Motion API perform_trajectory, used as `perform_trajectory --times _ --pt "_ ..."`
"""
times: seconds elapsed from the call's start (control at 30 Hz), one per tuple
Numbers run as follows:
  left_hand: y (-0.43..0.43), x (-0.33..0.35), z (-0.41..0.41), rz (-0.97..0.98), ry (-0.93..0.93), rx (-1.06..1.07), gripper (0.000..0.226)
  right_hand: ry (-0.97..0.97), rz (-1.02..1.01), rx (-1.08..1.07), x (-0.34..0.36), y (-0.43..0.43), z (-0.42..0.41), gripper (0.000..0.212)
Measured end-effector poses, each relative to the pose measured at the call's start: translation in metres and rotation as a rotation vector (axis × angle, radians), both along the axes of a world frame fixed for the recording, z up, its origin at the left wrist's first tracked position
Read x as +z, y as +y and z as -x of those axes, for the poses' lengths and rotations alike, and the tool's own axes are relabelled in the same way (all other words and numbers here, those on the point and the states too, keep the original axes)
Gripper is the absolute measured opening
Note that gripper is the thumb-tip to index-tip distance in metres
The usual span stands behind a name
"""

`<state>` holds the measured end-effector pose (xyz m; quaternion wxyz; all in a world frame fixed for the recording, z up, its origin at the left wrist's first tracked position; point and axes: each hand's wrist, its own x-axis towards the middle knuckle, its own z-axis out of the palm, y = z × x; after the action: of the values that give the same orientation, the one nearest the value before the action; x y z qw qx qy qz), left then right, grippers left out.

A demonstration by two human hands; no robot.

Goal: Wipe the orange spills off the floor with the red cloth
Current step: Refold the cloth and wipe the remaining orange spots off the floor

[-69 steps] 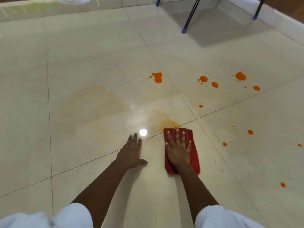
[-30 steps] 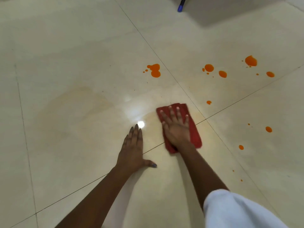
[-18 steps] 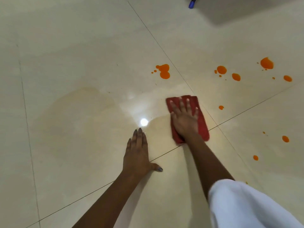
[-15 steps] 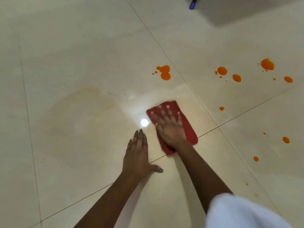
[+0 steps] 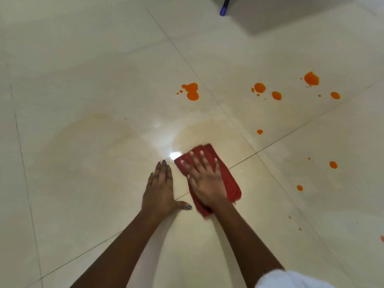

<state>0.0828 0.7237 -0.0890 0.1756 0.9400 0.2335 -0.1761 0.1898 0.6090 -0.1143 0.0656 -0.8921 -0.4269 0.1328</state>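
Note:
My right hand (image 5: 204,179) lies flat with spread fingers on the folded red cloth (image 5: 231,180), pressing it to the cream tile floor (image 5: 104,59). Just left of it, my left hand (image 5: 160,189) rests flat on the bare floor, fingers straight, thumb out toward the cloth. Orange spills lie beyond and to the right: a double blob (image 5: 192,92), a pair of round drops (image 5: 268,91), a larger drop (image 5: 311,78), one (image 5: 335,95) further right, and small drops (image 5: 259,132), (image 5: 333,164), (image 5: 299,187).
Faint yellowish smeared patches (image 5: 93,138) spread over the tiles left of and beyond the cloth. A dark furniture leg with a blue foot (image 5: 224,9) stands at the top, with its shadow to the right. A bright light reflection (image 5: 175,155) sits beside the cloth.
My right hand slid the cloth forward over the tile joint, then swept it back toward me and left, close to my left hand. The left hand stayed planted.

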Motion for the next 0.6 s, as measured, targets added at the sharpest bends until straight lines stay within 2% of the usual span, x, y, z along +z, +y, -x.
perform_trajectory --times 0.1,0.23,0.33,0.4,0.5,0.6 --pt "-0.008 0.000 0.001 0.047 -0.060 -0.067 0.145 0.004 0.011 -0.130 -0.002 -0.064 0.019 0.052" --pt "-0.051 -0.010 -0.004 0.058 -0.058 -0.448 0.123 -0.006 0.108 -0.354 0.000 -0.135 0.001 0.059" --pt "-0.089 -0.012 -0.017 0.034 -0.063 -0.512 0.119 0.040 0.115 -0.498 0.005 -0.150 -0.004 0.062" --pt "-0.108 -0.009 -0.025 0.008 -0.048 -0.524 0.121 0.027 0.079 -0.462 0.004 -0.167 0.021 0.056" --pt "-0.127 -0.009 -0.034 -0.014 0.021 -0.516 0.128 -0.091 0.056 -0.364 -0.002 -0.215 0.065 0.052" --pt "-0.145 -0.009 -0.043 -0.025 0.086 -0.460 0.135 -0.094 0.064 -0.305 -0.003 -0.234 0.043 0.050"
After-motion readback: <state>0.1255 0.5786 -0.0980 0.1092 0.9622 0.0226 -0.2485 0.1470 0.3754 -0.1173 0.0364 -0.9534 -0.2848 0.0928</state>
